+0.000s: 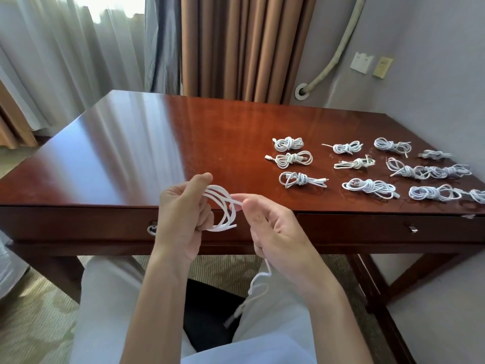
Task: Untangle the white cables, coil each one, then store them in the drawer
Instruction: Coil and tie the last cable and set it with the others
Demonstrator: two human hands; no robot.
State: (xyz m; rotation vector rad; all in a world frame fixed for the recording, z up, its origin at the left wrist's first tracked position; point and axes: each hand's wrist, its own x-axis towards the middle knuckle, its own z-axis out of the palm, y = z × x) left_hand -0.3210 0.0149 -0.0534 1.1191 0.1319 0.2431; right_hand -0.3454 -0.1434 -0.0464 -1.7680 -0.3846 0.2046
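- Head view, centre frame: left hand (181, 211) grips a half-wound white cable (223, 206), several loops stacked w/ fingers curled through them, just above the bench (131, 153) front edge.
- Right hand (273, 232), immediately right of the loops, pinches the free run betw. thumb & forefinger; the run goes left into the coil.
- Loose tail (258, 282) drops from the right hand to the lap, lower centre, plug end hanging.
- Judgement: next wrap turns on feeding slack leftward; right hand is nearer the tail.
- Right side of frame: tied bundles (367, 166) lie in rows on the bench.
- Drawer (393, 227) appears closed; nothing stored yet.
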